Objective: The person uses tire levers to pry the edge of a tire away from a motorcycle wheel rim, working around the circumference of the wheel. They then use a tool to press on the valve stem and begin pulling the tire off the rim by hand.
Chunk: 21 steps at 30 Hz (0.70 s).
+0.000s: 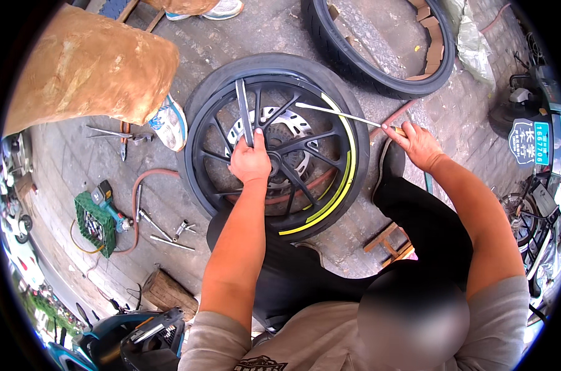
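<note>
A black spoked motorcycle wheel (300, 185) lies flat before me, its tyre (201, 99) around the rim and a silver brake disc (293, 120) at its middle. Yellow-green stripes (348, 179) run along the rim's right side. My left hand (252, 162) is closed round a flat metal tyre lever (242, 102), whose far end reaches the tyre's edge at the upper left of the rim. In my right hand (419, 147), right of the wheel, is a long screwdriver (348, 116) with a tan handle; its tip is over the spokes. Whether that tip touches anything, I cannot tell.
A loose tyre (379, 80) with cardboard inside lies at the far right. Someone's shoe (169, 123) stands against the wheel's left. Pliers (124, 142), a cordless tool (110, 204), a green basket (93, 229), a red hose (145, 176) and a log (169, 290) are to the left.
</note>
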Tool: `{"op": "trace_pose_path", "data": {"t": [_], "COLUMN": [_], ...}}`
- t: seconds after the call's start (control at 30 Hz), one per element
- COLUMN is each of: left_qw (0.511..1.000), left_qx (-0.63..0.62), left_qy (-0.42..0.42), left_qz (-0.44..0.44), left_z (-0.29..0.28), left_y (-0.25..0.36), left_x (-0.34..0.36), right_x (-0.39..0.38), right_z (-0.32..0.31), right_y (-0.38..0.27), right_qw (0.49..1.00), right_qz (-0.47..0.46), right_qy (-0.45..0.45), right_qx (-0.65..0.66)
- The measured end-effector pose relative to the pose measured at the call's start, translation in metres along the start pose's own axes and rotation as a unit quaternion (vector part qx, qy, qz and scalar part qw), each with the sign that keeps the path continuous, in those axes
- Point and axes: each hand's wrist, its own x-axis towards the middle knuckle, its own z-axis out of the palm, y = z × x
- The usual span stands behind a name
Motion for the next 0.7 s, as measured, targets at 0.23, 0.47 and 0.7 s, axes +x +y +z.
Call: {"op": "trace_pose_path", "data": {"t": [0.23,0.47,0.7], "left_qw": [1.000,0.998,0.999], "left_qx": [0.003,-0.038,-0.016], "left_qy": [0.029,0.033,0.036], "left_qz": [0.006,0.036,0.034], "left_z": [0.003,0.014,0.016], "left_y": [-0.006,-0.018,-0.022], "left_x": [0.002,0.007,0.008], "right_x": [-0.041,-0.025,0.082], "right_z": [-0.136,-0.186,-0.203], "right_y": [-0.010,0.081,0.163], "right_qw": [0.928,0.799,0.738], "right_qz": [0.041,0.182,0.125], "right_qy": [0.006,-0.117,-0.223], "right_qx": [0.371,0.561,0.624]}}
